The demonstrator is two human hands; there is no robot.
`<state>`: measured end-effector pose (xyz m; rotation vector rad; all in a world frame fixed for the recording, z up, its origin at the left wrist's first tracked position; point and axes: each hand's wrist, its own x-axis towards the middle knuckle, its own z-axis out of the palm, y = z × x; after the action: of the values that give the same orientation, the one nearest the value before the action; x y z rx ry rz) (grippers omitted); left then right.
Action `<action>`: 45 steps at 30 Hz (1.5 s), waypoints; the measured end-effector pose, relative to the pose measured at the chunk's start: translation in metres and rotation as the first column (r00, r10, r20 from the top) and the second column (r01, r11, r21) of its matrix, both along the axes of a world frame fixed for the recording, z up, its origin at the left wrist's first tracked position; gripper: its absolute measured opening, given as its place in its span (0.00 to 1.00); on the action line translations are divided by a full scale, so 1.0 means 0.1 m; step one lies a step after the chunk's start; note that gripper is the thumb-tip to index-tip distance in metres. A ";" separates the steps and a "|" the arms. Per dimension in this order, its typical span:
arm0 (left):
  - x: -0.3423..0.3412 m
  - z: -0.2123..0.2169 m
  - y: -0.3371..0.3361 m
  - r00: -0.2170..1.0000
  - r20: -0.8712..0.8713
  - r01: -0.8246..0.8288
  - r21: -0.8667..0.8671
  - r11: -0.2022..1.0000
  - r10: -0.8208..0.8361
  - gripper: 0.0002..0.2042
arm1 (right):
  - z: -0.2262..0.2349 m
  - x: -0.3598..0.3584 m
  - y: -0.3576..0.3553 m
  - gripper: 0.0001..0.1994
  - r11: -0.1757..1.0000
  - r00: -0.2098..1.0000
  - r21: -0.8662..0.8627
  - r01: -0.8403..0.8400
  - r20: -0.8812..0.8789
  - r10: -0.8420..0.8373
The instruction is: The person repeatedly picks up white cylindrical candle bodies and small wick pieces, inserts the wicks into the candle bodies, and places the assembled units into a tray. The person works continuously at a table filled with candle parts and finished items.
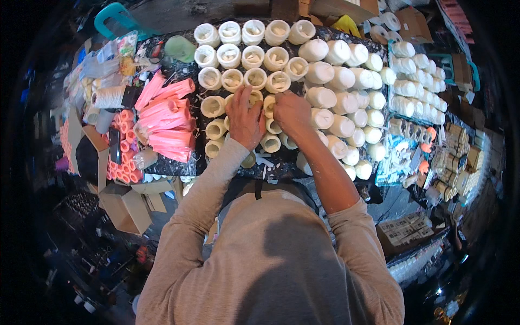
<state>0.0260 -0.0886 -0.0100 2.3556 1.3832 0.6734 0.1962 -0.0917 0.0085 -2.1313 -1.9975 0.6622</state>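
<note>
Both hands, left hand [245, 119] and right hand [291, 112], are pressed on one cream cup [269, 104]; whether either grip is clenched cannot be told; it is judged light, thin-walled, best pinched at the rim

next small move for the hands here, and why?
Probably lift both hands off the one they're on and shift to the neighbouring cup. The left hand and right hand press together on one open cream cup mid-table; the grip itself is hidden. More open cups stand in rows behind, closed white ones to the right.
</note>
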 end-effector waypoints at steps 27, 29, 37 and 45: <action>-0.10 2.65 -0.33 -0.294 0.756 0.800 -0.140 0.583 0.585 0.20 | 2.95 -0.03 -1.40 0.12 0.444 0.799 0.877 0.181 -0.395 0.453; -0.08 2.82 -0.42 -0.245 0.813 0.755 -0.181 0.630 0.528 0.20 | 3.03 -0.05 -1.47 0.13 0.394 0.806 0.905 0.161 -0.351 0.476; 0.11 2.97 -0.70 -0.120 0.898 0.666 -0.244 0.705 0.424 0.17 | 3.34 -0.03 -1.45 0.04 0.400 0.939 0.916 0.034 -0.167 0.302; 0.05 2.79 -0.69 -0.118 0.872 0.658 -0.289 0.695 0.475 0.16 | 3.16 -0.13 -1.37 0.05 0.544 0.953 0.821 -0.174 0.001 0.304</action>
<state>0.0314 -0.1579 0.2690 0.5441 0.3512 1.1727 0.1831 -0.2287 0.3241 -1.2148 -1.9553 -0.1284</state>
